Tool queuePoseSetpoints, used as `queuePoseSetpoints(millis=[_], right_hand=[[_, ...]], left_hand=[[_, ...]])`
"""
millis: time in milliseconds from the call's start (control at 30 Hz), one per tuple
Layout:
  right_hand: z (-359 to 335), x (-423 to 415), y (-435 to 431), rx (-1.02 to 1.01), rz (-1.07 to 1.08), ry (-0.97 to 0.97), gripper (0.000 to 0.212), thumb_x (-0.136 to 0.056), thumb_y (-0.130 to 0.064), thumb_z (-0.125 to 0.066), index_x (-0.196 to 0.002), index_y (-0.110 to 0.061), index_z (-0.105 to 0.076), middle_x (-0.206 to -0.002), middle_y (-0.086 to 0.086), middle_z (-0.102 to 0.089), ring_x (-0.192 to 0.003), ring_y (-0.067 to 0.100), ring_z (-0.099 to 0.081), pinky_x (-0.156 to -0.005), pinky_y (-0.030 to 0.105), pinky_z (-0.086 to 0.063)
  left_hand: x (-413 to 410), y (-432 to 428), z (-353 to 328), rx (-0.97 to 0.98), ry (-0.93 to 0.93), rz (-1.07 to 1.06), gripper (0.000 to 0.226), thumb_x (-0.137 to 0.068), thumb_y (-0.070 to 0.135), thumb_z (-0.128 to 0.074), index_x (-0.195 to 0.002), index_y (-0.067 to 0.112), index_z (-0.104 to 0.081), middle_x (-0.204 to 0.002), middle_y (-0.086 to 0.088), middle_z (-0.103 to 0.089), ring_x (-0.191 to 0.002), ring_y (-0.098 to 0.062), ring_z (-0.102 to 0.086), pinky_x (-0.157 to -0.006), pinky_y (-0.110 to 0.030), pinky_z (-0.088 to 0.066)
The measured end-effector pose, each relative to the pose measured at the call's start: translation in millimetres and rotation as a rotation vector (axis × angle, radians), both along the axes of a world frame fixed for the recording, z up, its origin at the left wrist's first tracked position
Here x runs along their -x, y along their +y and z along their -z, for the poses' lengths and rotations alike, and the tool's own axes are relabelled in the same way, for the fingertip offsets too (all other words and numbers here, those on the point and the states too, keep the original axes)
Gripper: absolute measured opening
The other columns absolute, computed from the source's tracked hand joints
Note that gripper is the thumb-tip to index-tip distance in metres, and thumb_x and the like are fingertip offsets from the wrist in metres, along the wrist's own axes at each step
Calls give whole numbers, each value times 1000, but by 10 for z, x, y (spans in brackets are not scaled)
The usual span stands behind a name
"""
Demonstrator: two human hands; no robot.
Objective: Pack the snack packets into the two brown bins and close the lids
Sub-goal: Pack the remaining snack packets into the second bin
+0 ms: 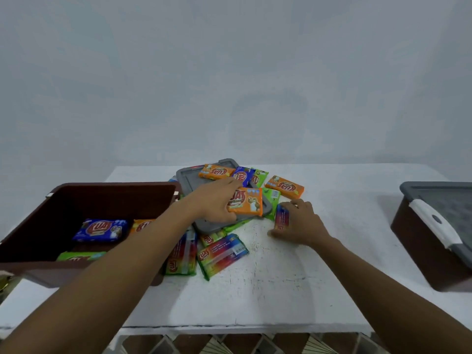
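An open brown bin (115, 191) stands at the left with a blue packet (101, 229), an orange one and a green one inside. A second brown bin (419, 249) at the right edge has its grey lid (444, 198) on. A loose grey lid (194, 180) lies mid-table among several snack packets. My left hand (214, 203) holds an orange packet (249, 201) above that lid. My right hand (304, 223) grips a rainbow-backed packet (281, 217) standing on edge on the table.
Orange (284, 186), blue (242, 176) and green packets lie at the back of the pile. Two rainbow-backed packets (222, 254) lie near the open bin's right wall. The white table's front edge (229, 325) runs below my arms.
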State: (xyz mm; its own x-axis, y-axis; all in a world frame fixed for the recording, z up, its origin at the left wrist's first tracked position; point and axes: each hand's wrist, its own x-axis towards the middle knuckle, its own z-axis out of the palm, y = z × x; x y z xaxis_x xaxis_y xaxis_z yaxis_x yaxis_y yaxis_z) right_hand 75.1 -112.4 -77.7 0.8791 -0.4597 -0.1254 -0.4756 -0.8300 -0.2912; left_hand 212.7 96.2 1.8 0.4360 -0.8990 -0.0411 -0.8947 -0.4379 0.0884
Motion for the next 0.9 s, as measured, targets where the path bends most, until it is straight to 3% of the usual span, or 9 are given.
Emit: queuePoseSetpoints(millis=[100, 200, 267, 333, 433, 533, 600, 700, 900], right_hand=[[17, -23, 106, 56, -24, -12, 84, -71, -59, -73, -138, -23, -39, -136, 5, -45, -125, 23, -36, -94, 39, -49], [-79, -8, 142, -32, 55, -121, 56, -81, -33, -71, -127, -18, -45, -114, 5, -58, -97, 20, -53, -78, 32, -51], [-162, 60, 61, -350, 297, -385, 38, -87, -19, -64, -123, -16, -51, -111, 9, -61, -87, 21, -59, -76, 36, -55], [-243, 150, -43, -881, 520, -609, 31, -92, -8, -58, -121, -15, -55, -116, 14, -61, -91, 27, -66, -75, 43, -60], [-334, 236, -44, -1307, 511, -604, 33, -91, 1, -58, -121, -11, -56, -113, 14, -63, -95, 32, -68, -71, 44, -61], [-387, 172, 135, -1378, 450, -580, 37, -86, -1, -66, -121, -7, -58, -115, 17, -65, -97, 31, -68, -75, 43, -60], [-477, 98, 301, -1418, 407, -553, 43, -82, -4, -71, -123, -5, -58, -114, 18, -68, -91, 28, -70, -66, 37, -60], [-683, -99, 618, -1443, 268, -510, 38, -83, -5, -70, -119, -7, -61, -108, 16, -72, -85, 24, -71, -65, 33, -61], [-1174, -579, 1463, -1120, -25, -477, 29, -82, -6, -73, -107, -16, -64, -99, 10, -74, -81, 24, -72, -62, 31, -59]], left_hand=[[-29, 90, -49, 22, 0, -34, 83, -81, 45, -65, -147, 17, -23, -138, -3, -43, -117, -20, -47, -87, -30, -41], [-42, 200, -116, 62, 17, -62, 84, -81, 43, -65, -149, 19, -22, -137, -4, -45, -109, -17, -48, -84, -28, -39], [-71, 294, -141, 103, 44, -93, 84, -78, 46, -63, -147, 21, -23, -132, -3, -47, -99, -13, -48, -79, -29, -41], [-87, 395, -172, 153, 51, -120, 84, -74, 51, -60, -145, 23, -25, -129, -1, -49, -97, -11, -49, -79, -29, -44], [-96, 528, -227, 229, -25, -86, 85, -72, 62, -56, -144, 24, -29, -128, 1, -50, -103, -12, -50, -84, -28, -41], [-175, 747, -301, 206, -29, -122, 91, -71, 71, -52, -146, 25, -29, -136, 2, -49, -115, -16, -51, -91, -33, -43], [-252, 941, -345, 172, -23, -156, 94, -69, 74, -53, -145, 25, -32, -139, 1, -49, -118, -18, -50, -95, -35, -41], [-399, 1333, -407, 174, 3, -174, 84, -71, 64, -69, -138, 22, -42, -128, 3, -52, -113, -17, -51, -92, -33, -42], [-827, 2202, -382, 75, 35, -248, 78, -72, 57, -74, -136, 22, -45, -126, 4, -53, -109, -14, -49, -94, -35, -44]])
